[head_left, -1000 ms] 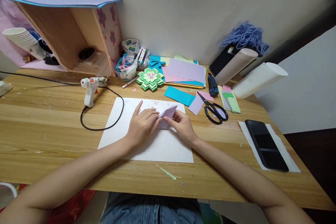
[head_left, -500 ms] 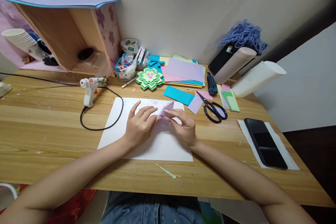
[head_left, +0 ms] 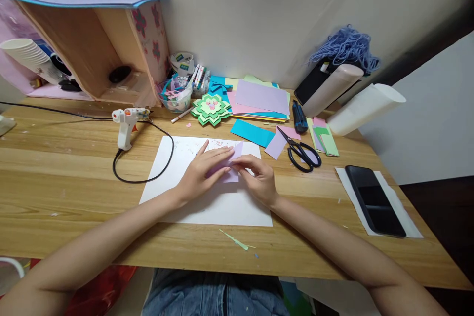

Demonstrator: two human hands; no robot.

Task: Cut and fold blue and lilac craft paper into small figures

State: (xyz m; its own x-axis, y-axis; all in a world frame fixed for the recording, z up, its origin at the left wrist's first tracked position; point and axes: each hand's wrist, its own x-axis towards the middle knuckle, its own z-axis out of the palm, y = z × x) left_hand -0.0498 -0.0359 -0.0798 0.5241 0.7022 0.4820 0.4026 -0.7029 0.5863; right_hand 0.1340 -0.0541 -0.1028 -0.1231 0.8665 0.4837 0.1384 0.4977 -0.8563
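Observation:
A small piece of purple paper (head_left: pixel 231 176) lies over the white sheet (head_left: pixel 185 210) in the middle of the table. Across its left part rests my left hand (head_left: pixel 202 170), fingers stretched out, covering much of it. The thumb is spread lower, near the paper's bottom edge. My right hand (head_left: pixel 258 177) pinches the paper at its right side between thumb and forefinger, the other fingers curled. Whether the paper has a fold under my fingers is hidden.
Left stands a white glue gun (head_left: pixel 126 126) with a looping black cord. Behind are a green layered paper flower (head_left: pixel 211 108) and stacked coloured paper (head_left: pixel 261 98). Black-handled scissors (head_left: pixel 299 150), a blue cutter (head_left: pixel 299 117) and a phone (head_left: pixel 375 201) lie right.
The purple paper, raised and bent between both hands before, now lies flatter. My left hand has flattened onto it, and my right hand still pinches its right side.

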